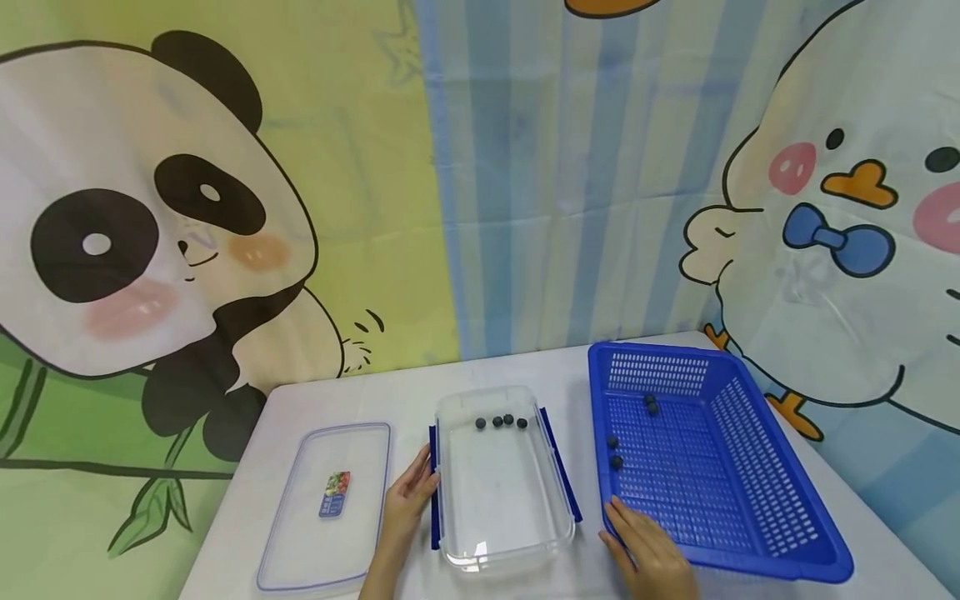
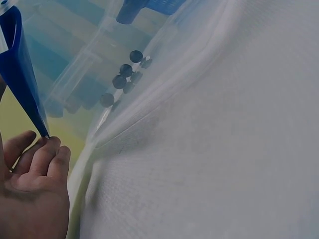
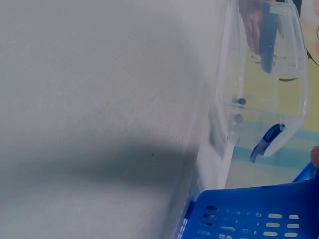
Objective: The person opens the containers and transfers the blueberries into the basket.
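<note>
A clear plastic food container [image 1: 501,492] with dark blue side latches stands in the middle of a white table. Several small dark balls [image 1: 508,420] lie in a row near its far end. My left hand [image 1: 408,498] is at the container's left side, its fingertips touching the lowered blue latch [image 2: 22,69]. To the right stands a blue slotted basket [image 1: 697,492] with several more dark balls [image 1: 617,462] along its left and far parts. My right hand [image 1: 647,552] rests on the basket's near left rim, its fingers extended.
A clear lid [image 1: 300,533] with a blue edge and a fruit label [image 1: 334,495] lies flat on the table [image 1: 558,371], left of the container. Behind the table hangs a cartoon-printed curtain [image 1: 525,208] with a panda and a white bird.
</note>
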Demonstrator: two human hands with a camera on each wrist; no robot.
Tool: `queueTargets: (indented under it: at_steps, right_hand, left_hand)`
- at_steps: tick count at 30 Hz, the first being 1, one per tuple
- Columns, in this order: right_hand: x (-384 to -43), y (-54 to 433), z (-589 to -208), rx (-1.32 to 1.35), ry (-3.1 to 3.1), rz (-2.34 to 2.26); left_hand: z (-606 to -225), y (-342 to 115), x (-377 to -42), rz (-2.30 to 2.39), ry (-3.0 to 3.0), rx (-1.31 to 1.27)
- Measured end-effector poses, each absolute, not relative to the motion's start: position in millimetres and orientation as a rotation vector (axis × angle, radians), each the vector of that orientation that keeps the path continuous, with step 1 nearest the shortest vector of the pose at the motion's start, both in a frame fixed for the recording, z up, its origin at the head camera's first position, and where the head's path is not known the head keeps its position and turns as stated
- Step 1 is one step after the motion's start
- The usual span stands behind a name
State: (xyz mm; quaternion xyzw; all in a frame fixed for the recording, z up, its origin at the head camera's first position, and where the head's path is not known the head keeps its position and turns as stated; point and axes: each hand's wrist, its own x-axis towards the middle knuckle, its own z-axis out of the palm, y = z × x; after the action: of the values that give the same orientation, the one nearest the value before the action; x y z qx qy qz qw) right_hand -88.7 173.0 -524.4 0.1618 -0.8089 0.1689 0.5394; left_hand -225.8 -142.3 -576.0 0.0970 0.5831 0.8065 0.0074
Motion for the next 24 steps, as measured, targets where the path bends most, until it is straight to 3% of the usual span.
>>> queueTargets:
  at_steps: [12, 24]
  right_hand:
    - [-77, 223, -522, 0.569, -1.969, 0.588]
    - [-57, 261, -515, 0.465, -2.218, 0.726]
  left_hand:
    - [-574, -139, -222, 2.532, 1.807, 0.257]
    - [-574, -141, -224, 2.523, 1.809, 0.281]
